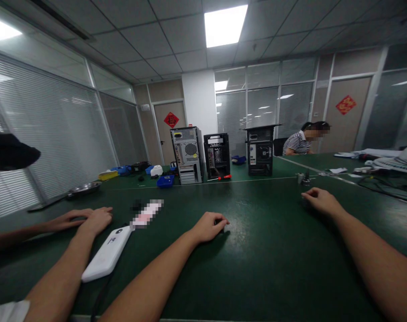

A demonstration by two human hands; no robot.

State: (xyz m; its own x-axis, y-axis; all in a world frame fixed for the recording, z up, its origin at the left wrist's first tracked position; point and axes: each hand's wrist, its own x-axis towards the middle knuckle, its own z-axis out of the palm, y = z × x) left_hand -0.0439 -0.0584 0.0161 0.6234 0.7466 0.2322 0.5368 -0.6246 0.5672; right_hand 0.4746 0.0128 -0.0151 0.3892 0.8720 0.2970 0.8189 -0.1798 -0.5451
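Note:
My left hand (210, 227) rests on the green table (257, 268) near the middle, its fingers curled in toward the thumb. A small pale bit shows at its fingertips, too small to name. Farther right, my right hand (320, 201) also lies on the tabletop with bent fingers pointing left; whatever is under them, if anything, is hidden. Just beyond it stand small metal pieces (304, 179), apart from the fingers. The white device (108, 252) marked with handwriting lies left of my left forearm, a cable running from it.
Three computer cases, a silver one (189, 154), a black one (217, 156) and another black one (260, 152), stand across the table. A red-handled screwdriver (223, 177) and blue tray (165, 181) lie there. Another person's hands (96, 220) rest at left; someone sits far right.

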